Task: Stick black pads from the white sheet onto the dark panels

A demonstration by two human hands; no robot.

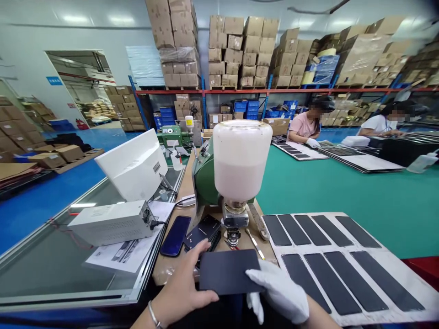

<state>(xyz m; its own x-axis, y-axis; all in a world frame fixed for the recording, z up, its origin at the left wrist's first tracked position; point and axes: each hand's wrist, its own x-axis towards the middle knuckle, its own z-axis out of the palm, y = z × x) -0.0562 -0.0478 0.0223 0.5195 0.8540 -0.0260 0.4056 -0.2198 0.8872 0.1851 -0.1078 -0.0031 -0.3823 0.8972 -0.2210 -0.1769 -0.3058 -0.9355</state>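
Observation:
My bare left hand (183, 287) and my white-gloved right hand (279, 292) both grip a flat dark rectangular panel (228, 272), held level just in front of me. The left fingers pinch its left edge and the gloved fingers clasp its right corner. Right behind the panel stands a green machine (204, 176) with a large white jar (242, 157) upside down on a metal nozzle (233, 221). A bracelet sits on my left wrist.
A white board (329, 221) with several dark strips lies at right. A blue phone (175, 235), a black case (202, 230), a grey power supply (113, 222), a tilted white monitor (135, 164) and papers sit at left. Two people work at the far green table (343, 192). Cardboard boxes fill racks behind.

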